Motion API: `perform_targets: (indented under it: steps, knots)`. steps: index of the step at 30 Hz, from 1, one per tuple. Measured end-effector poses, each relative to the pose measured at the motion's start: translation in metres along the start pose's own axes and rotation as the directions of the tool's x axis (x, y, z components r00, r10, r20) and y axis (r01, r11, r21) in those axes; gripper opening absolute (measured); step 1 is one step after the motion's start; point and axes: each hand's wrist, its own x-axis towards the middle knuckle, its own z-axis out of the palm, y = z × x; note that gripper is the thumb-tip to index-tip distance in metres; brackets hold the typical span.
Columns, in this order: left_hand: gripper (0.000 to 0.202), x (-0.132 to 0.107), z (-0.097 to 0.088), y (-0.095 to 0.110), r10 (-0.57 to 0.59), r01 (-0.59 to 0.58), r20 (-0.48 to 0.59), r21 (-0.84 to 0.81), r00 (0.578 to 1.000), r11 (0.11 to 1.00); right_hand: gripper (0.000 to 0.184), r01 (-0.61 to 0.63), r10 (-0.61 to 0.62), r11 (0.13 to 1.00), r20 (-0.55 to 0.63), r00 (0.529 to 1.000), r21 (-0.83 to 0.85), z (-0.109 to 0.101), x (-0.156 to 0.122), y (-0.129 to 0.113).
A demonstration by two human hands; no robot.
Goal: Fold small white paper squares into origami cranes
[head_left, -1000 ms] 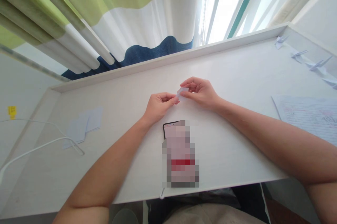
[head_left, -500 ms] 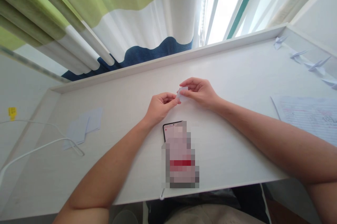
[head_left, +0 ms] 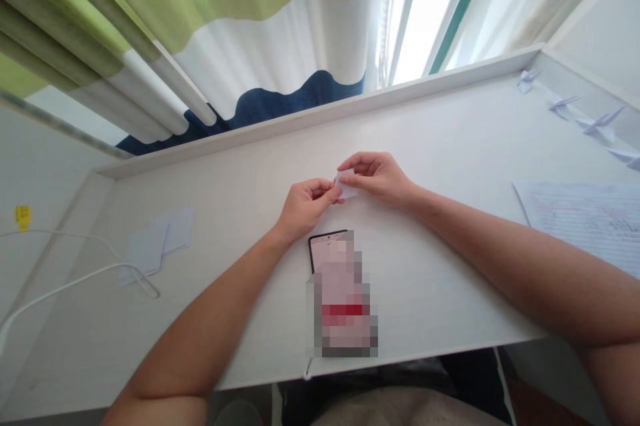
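A small folded piece of white paper (head_left: 349, 187) is held between my two hands above the middle of the desk. My left hand (head_left: 309, 206) pinches its left edge between thumb and fingers. From the upper right, my right hand (head_left: 376, 176) grips the same paper, thumb on the near face and fingers curled behind the top. Just below the hands lies a phone (head_left: 320, 256), its screen lit and mostly pixelated.
White paper sheets (head_left: 175, 229) lie at the left beside a white cable (head_left: 75, 283). Several folded paper shapes (head_left: 597, 123) line the desk's right side, above a lined, written sheet (head_left: 580, 213). A raised rim (head_left: 320, 113) runs along the back, before the curtain (head_left: 280, 39).
The paper has turned slightly and more of its flat face shows. My right hand has shifted a little downward, while my left hand has barely moved.
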Motion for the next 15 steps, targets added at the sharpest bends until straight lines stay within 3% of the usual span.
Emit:
perform_targets:
  steps: [7,11,15]
  knots:
    - [0.036,-0.0006,-0.0008,0.0044,0.028,-0.026,-0.098,0.018,0.995,1.000,0.024,0.004,-0.004,0.994,-0.005,1.000,0.105,-0.0031,0.0037,-0.0052]
    - [0.039,-0.0009,-0.0002,0.0042,0.030,-0.030,-0.104,0.006,0.994,1.000,0.023,-0.018,0.019,0.994,-0.013,1.000,0.108,-0.0021,0.0035,-0.0030]
    - [0.041,-0.0013,0.0020,0.0015,0.059,-0.059,-0.077,0.001,0.995,0.998,0.032,-0.012,0.004,0.989,0.055,0.998,0.146,0.0012,0.0000,-0.0031]
